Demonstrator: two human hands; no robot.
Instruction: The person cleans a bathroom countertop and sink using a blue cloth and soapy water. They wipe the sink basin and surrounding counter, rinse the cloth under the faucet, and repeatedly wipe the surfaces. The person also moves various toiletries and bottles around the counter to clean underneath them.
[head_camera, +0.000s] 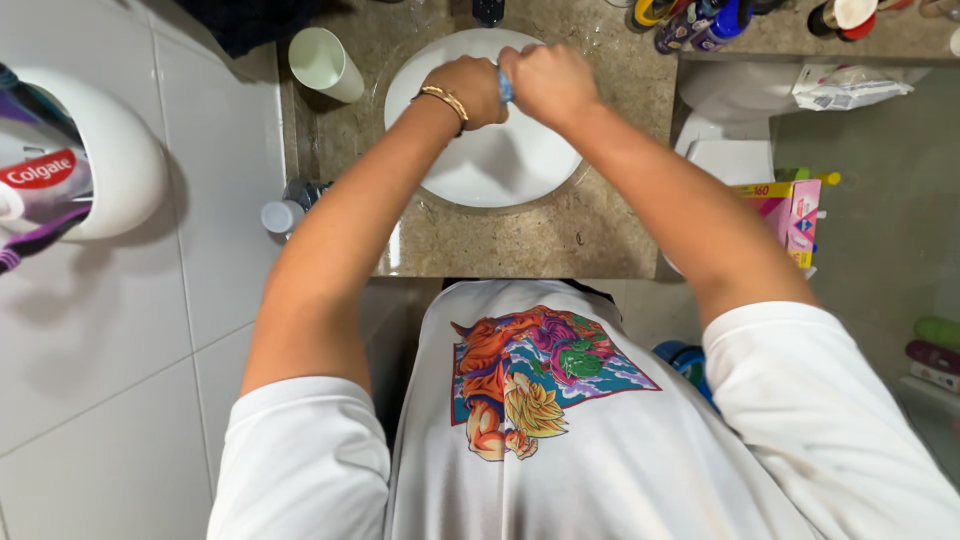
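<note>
Head view, looking straight down. Both hands meet over the white round sink (470, 180), near its far rim. My left hand (468, 92), gold bracelet (446, 100) on the wrist, is clenched into a fist. My right hand (548, 82) is clenched too, knuckles up. Pinched between the two fists is a small blue object (506, 86); both sets of fingers grasp it. Only a short strip shows, its long axis running toward and away from me; which end points where I cannot tell, the rest is hidden in the fists.

Counter (520, 235) is speckled stone. White cup (325, 62) stands at its far left corner. Bottles (690, 22) cluster along the far right edge. Pink box (790, 215) sits off the right edge.
</note>
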